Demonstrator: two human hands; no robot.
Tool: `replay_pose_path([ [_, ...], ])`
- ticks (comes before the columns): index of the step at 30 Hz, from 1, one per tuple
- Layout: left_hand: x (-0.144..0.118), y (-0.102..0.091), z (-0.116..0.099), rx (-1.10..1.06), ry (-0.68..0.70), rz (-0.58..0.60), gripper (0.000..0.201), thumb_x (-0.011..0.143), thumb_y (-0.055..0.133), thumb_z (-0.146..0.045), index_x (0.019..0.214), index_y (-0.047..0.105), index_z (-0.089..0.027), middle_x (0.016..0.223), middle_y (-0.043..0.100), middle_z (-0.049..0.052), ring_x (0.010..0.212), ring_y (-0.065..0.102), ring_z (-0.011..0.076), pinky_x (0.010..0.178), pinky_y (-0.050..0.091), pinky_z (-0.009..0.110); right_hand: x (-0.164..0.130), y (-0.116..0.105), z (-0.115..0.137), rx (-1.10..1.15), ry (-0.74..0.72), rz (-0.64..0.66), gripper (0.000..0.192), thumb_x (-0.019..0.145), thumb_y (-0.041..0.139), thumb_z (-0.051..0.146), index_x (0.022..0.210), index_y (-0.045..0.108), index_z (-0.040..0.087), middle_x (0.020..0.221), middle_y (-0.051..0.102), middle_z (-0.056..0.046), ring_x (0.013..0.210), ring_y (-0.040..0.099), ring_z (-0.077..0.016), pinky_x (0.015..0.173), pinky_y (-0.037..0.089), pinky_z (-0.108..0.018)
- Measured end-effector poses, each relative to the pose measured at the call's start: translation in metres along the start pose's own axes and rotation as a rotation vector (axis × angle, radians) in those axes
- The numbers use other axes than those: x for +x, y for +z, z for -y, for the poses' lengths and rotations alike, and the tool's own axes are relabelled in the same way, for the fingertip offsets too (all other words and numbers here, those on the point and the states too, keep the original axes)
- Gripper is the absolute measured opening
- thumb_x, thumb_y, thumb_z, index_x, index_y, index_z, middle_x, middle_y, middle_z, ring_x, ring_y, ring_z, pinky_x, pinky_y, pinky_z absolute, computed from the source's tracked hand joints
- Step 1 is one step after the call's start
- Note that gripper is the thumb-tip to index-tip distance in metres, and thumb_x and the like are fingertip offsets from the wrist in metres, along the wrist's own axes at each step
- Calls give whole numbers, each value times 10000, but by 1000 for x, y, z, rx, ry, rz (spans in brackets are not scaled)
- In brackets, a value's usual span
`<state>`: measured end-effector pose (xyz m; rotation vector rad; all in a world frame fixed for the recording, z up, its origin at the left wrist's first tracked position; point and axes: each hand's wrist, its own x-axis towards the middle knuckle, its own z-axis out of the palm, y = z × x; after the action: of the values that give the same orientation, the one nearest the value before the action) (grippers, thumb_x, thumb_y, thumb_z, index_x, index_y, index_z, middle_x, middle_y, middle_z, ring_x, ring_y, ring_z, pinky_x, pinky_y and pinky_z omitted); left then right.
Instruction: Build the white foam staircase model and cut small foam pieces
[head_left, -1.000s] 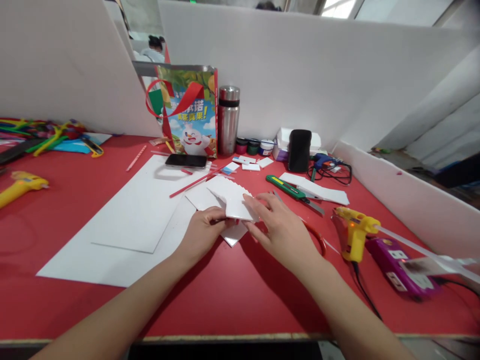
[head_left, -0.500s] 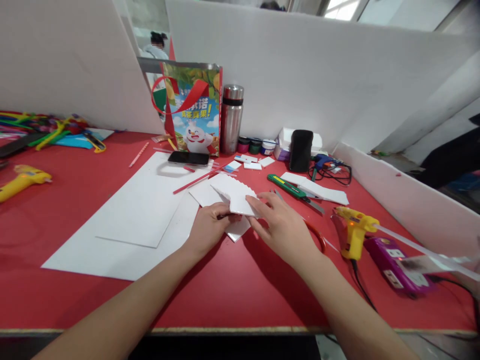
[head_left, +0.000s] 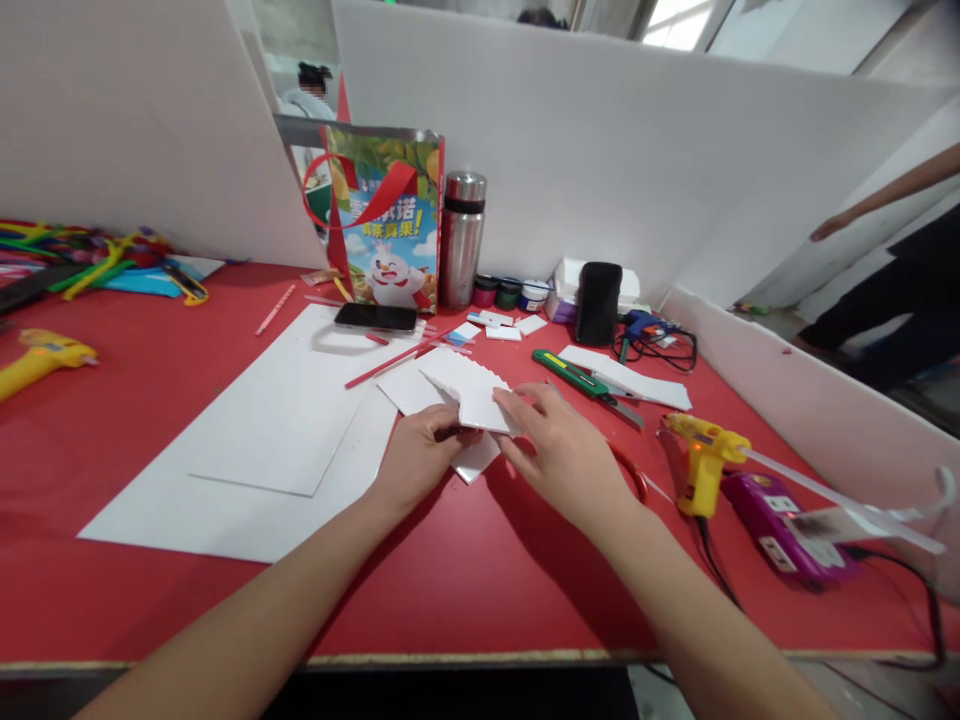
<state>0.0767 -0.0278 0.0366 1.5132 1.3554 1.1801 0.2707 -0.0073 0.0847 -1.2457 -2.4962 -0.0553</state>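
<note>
Foam-board pieces, small white cards fanned into a stack, are held just above the red table near its middle. The stack's near edge is pinched by the left hand, while its right corner is gripped by the right hand. Many pieces appear already cut and gathered; larger white sheets lie uncut beside them, and the yellow glue gun rests unused to the right

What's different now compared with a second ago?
Very little. Another person's arm has come into view at the far right. Both hands have barely moved: the left hand and right hand still hold the fanned white cards. The glue gun and green knife lie unmoved.
</note>
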Motion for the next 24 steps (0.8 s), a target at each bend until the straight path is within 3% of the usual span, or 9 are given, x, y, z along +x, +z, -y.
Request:
replay_pose_path([
  [8,4,-2,2,18,11,2,162,805,641,-237,862,791,-214,900,757,16,869,671,210,795,497,284,8,7,-6,48,-66,9,426,932,571,168,1357,598,176,1354,620,-158,1197,587,-305,1029,459,-487],
  [14,8,-11,-12,1,-2,14,156,779,615,-194,778,770,-192,790,765,3,797,683,201,755,504,284,19,-1,-10,184,-77,-55,372,920,578,174,1281,668,168,1284,668,-146,1128,644,-277,969,515,-434],
  [24,18,-24,-41,-86,-77,-64,218,745,693,-278,881,819,-166,859,802,40,822,711,225,761,536,316,53,-25,-10,275,-89,-63,375,843,648,155,1204,729,212,1171,737,-69,1018,683,-237,871,521,-335],
])
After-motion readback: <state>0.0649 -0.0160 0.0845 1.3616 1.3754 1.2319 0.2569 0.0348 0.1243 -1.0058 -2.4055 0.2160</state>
